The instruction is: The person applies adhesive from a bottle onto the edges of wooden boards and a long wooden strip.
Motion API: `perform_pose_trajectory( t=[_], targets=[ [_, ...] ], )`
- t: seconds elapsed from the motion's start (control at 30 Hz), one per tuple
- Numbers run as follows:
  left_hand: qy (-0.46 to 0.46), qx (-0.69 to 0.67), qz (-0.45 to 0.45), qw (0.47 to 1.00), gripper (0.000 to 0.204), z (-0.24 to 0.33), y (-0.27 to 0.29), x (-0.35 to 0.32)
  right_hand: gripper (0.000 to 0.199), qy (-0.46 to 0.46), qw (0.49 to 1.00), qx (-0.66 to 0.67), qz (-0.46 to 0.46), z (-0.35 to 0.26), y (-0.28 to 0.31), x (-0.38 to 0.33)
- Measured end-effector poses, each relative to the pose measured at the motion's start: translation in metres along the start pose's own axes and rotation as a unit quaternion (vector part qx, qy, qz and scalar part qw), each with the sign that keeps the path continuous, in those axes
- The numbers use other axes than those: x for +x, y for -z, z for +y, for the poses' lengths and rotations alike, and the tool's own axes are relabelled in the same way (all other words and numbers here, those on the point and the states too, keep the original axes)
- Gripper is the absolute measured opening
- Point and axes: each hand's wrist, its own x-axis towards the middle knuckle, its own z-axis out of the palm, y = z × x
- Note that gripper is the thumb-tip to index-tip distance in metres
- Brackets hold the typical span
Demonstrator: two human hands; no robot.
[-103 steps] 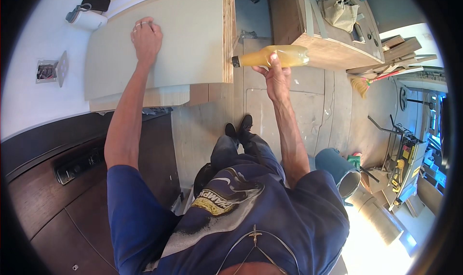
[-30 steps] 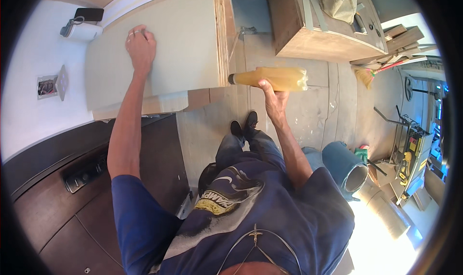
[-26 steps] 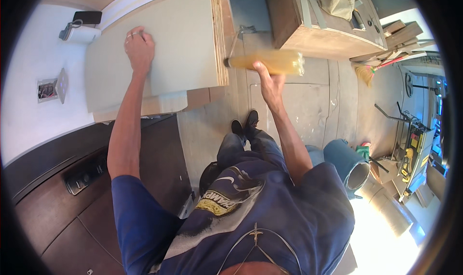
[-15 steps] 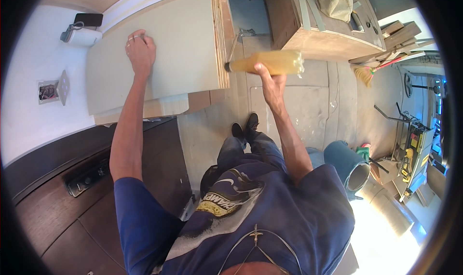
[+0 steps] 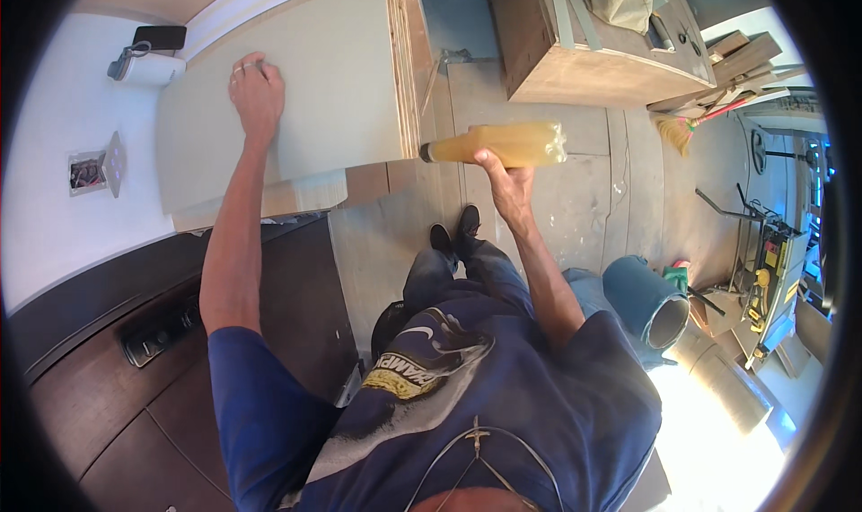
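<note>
Over the floor [image 5: 539, 216], to the right of a pale board [image 5: 332, 72], the right hand [image 5: 509, 178] grips a clear bottle [image 5: 521, 144] of yellowish liquid, thumb on the near side and the other fingers mostly hidden beneath or behind it. The bottle lies nearly level in the grip, its dark cap [image 5: 426, 152] pointing left toward the layered edge of the board; whether cap and edge touch cannot be told.

The left hand [image 5: 258, 95] rests on top of the board with its fingers bent inward, a ring on one of them. Whether those fingers close on anything cannot be seen.

Past the far left corner of the board are a white cylinder [image 5: 153, 69] and a dark flat phone-like object [image 5: 160, 37]. On the white wall [image 5: 117, 229], an open socket box [image 5: 87, 173] shows wires inside. Dark brown furniture [image 5: 301, 306] fills the lower left.

Across the floor stands a wooden cabinet [image 5: 611, 79] with a cream bag [image 5: 622, 5] on it. Near its right end are a broom [image 5: 678, 133] and stacked wood offcuts [image 5: 750, 56]. A blue bucket [image 5: 633, 288] lies tipped beside the person's right arm.
</note>
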Motion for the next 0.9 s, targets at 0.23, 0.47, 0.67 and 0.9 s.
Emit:
perform_pose_trajectory(
  t=[0.23,0.47,0.67,0.9],
  targets=[
    [0.03,0.009,0.004,0.999,0.027,0.012,0.003,0.001,0.039,-0.027,0.996,0.087,-0.008,0.002,0.008,0.029],
    [0.028,0.013,0.007,1.0,0.029,0.005,0.0,0.002,0.033,-0.111,0.963,0.245,0.021,0.026,0.001,0.046],
    [0.04,0.013,0.002,0.999,0.029,0.008,0.001,0.0,0.03,-0.104,0.969,0.225,0.015,0.021,-0.009,0.041],
    [0.041,0.013,-0.005,0.999,0.028,0.006,0.004,-0.001,0.027,0.008,1.0,0.012,-0.026,-0.014,-0.022,0.018]
  ],
)
